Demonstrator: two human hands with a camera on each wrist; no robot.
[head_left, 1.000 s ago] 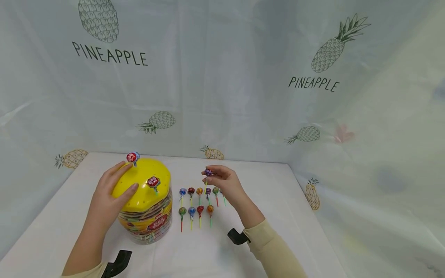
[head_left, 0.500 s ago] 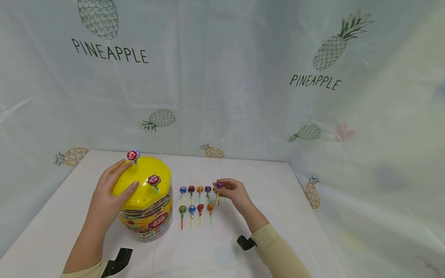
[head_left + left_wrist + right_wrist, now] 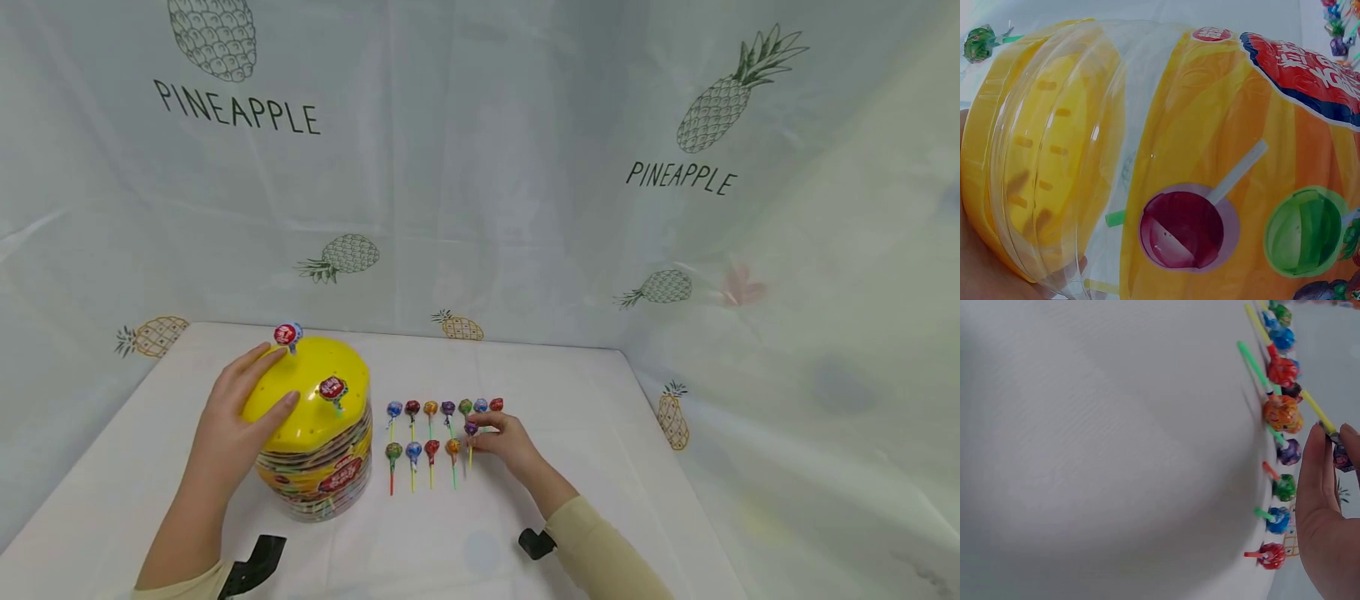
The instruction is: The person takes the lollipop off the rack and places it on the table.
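A purple-wrapped lollipop [image 3: 471, 428] with a yellow stick is pinched between the thumb and fingers of my right hand [image 3: 510, 446], its stick pointing toward me. It is just right of the orange lollipop [image 3: 453, 447] that ends the nearer row. In the right wrist view the held lollipop [image 3: 1342, 455] appears apart from the others. My left hand [image 3: 240, 412] rests on the yellow lid [image 3: 322, 358] of a clear candy jar [image 3: 345, 483], fingers and thumb fairly straight over its top. The left wrist view shows the jar's printed label [image 3: 1229, 187].
Two rows of lollipops lie on the white table [image 3: 420, 550] right of the jar; the farther row ends with a red one [image 3: 497, 404]. Lollipop-shaped pieces [image 3: 332, 389] stick up from the lid. A pineapple-print curtain [image 3: 510, 167] hangs behind and at the sides.
My right hand has carried the purple lollipop rightward, then toward me, from above the farther row to the nearer row's right end. The left hand stays on the lid.
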